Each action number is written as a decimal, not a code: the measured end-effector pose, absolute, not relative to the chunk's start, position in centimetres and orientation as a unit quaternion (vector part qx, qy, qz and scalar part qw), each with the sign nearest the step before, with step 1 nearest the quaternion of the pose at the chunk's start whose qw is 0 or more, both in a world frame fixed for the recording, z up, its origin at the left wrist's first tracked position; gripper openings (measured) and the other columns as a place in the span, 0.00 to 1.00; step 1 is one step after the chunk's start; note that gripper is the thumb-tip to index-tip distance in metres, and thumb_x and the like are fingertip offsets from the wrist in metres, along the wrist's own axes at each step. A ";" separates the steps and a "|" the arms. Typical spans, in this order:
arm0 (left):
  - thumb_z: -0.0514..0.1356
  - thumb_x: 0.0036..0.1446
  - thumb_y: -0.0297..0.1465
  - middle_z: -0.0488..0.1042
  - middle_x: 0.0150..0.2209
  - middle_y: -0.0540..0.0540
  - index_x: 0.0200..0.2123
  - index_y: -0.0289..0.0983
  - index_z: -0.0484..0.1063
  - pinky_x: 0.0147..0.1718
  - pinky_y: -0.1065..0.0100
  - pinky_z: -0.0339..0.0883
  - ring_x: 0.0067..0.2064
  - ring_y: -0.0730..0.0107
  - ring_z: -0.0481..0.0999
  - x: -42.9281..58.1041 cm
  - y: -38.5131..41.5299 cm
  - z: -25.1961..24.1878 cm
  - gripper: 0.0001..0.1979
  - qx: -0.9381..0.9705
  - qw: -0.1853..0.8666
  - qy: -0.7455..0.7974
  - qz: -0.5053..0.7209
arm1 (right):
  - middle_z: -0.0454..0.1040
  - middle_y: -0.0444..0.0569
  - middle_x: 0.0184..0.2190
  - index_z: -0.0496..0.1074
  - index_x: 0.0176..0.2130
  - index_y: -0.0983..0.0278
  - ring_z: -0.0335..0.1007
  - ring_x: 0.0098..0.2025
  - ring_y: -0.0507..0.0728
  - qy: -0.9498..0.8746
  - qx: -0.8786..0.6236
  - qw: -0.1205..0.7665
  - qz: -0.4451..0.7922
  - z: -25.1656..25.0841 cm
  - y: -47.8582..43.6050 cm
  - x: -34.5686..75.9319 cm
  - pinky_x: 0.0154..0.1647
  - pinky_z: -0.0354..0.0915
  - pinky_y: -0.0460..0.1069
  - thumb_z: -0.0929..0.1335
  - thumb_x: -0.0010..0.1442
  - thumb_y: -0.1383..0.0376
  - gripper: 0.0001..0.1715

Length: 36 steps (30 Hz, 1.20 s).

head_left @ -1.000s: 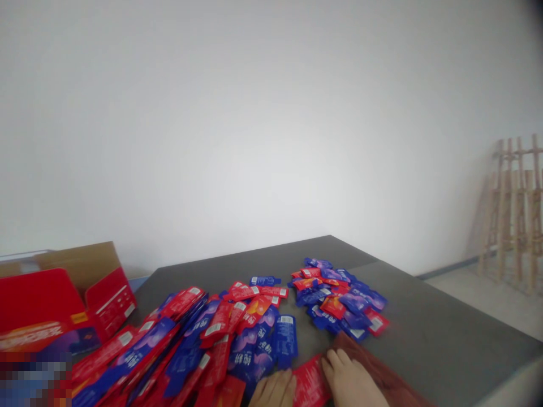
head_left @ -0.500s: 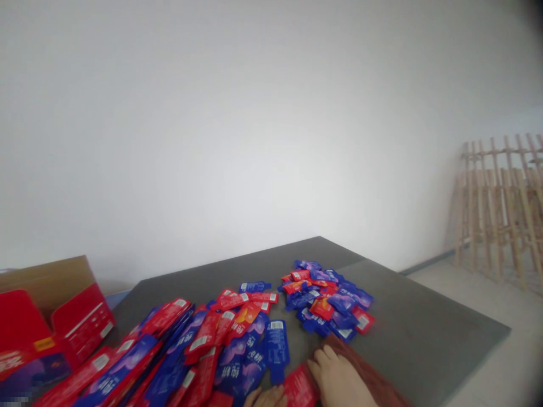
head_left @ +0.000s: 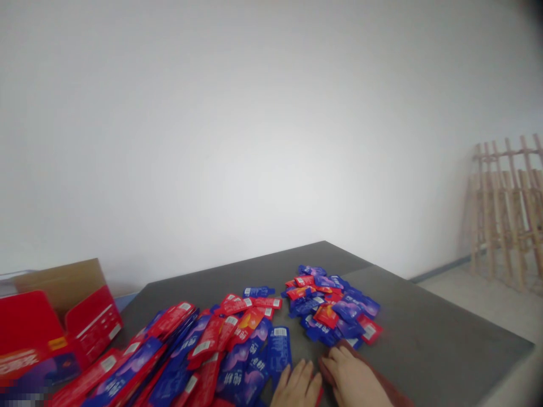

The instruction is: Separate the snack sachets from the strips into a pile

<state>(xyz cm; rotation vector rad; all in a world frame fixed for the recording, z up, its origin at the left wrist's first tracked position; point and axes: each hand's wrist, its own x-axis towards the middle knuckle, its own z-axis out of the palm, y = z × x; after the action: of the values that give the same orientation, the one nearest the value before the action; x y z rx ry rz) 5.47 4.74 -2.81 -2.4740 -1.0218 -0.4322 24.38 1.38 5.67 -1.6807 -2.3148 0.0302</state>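
My left hand (head_left: 297,385) lies at the bottom edge with its fingers stretched flat, palm down. A sliver of red shows beside its fingertips; most of what lies underneath is hidden. Close by on the right, my right hand (head_left: 350,377) has its fingers curled inward, and what they grip is hidden. A red-brown, cloth-like thing (head_left: 388,387) runs along the far side of that hand; its kind is unclear. Just above my left hand lies a blue packet (head_left: 279,347) with a barcode. Beyond my right hand sits a loose pile of red and blue packets (head_left: 333,311).
Many more red and blue packets (head_left: 186,345) are spread and stacked on the left. An open red carton (head_left: 91,328) stands at the far left of the dark table (head_left: 441,339). A white wall rises behind, and wooden racks (head_left: 504,215) lean at the right.
My left hand has moved up and right into fuller view, covering most of the red packet seen between the hands. My right hand has shifted slightly right. The view has turned a little left.
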 end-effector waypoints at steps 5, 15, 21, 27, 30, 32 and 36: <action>0.55 0.64 0.36 0.62 0.66 0.42 0.65 0.41 0.64 0.63 0.47 0.59 0.67 0.54 0.62 5.0 6.2 2.0 0.26 -0.872 0.033 -0.481 -0.085 | 0.77 0.51 0.44 0.79 0.43 0.61 0.70 0.49 0.62 -0.800 -0.583 0.139 0.008 6.1 1.3 25.7 0.51 0.62 0.52 0.61 0.56 0.79 0.25; 0.51 0.61 0.27 0.65 0.65 0.41 0.64 0.38 0.65 0.64 0.46 0.55 0.67 0.57 0.62 0.2 5.7 5.8 0.27 -0.829 0.044 -0.557 -0.029 | 0.77 0.48 0.42 0.78 0.42 0.59 0.71 0.45 0.60 -0.816 -0.556 0.156 -0.022 4.1 1.6 25.9 0.43 0.63 0.50 0.63 0.52 0.79 0.25; 0.52 0.62 0.27 0.66 0.64 0.38 0.63 0.37 0.66 0.64 0.46 0.55 0.66 0.54 0.63 0.5 5.4 6.4 0.26 -0.816 0.048 -0.576 -0.016 | 0.76 0.47 0.40 0.78 0.38 0.58 0.71 0.43 0.59 -0.818 -0.551 0.160 -0.047 3.4 1.7 25.5 0.41 0.61 0.50 0.63 0.55 0.79 0.22; 0.56 0.60 0.25 0.75 0.54 0.38 0.55 0.33 0.71 0.57 0.55 0.63 0.57 0.54 0.72 4.9 7.7 6.6 0.20 -0.781 0.096 -0.610 -0.089 | 0.77 0.47 0.42 0.78 0.39 0.58 0.71 0.44 0.59 -0.808 -0.567 0.156 -0.039 3.9 1.5 25.0 0.42 0.62 0.51 0.62 0.56 0.80 0.23; 0.56 0.61 0.23 0.69 0.60 0.37 0.62 0.32 0.64 0.58 0.58 0.61 0.61 0.55 0.68 7.2 10.0 7.3 0.25 -0.786 0.118 -0.596 -0.113 | 0.77 0.47 0.41 0.78 0.37 0.58 0.71 0.45 0.59 -0.802 -0.571 0.174 -0.015 4.3 1.4 25.1 0.44 0.62 0.50 0.62 0.59 0.78 0.20; 0.53 0.62 0.22 0.70 0.59 0.37 0.60 0.32 0.67 0.57 0.58 0.62 0.60 0.55 0.69 8.1 11.3 7.9 0.22 -0.795 0.120 -0.585 -0.110 | 0.77 0.47 0.42 0.78 0.37 0.58 0.70 0.47 0.59 -0.800 -0.572 0.181 0.002 4.5 1.4 25.3 0.46 0.62 0.49 0.63 0.58 0.77 0.19; 0.48 0.63 0.18 0.78 0.46 0.42 0.45 0.34 0.77 0.50 0.58 0.67 0.50 0.57 0.76 8.0 11.6 9.1 0.19 -0.816 0.114 -0.558 -0.097 | 0.76 0.48 0.43 0.77 0.39 0.59 0.70 0.48 0.59 -0.803 -0.567 0.180 0.034 4.9 1.3 25.5 0.50 0.62 0.49 0.63 0.53 0.76 0.20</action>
<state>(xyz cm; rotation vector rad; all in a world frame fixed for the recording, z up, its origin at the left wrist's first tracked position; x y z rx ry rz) 8.00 11.60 9.10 -2.3930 -1.6374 -0.2852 25.53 1.34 4.94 -1.6026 -2.2702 0.0960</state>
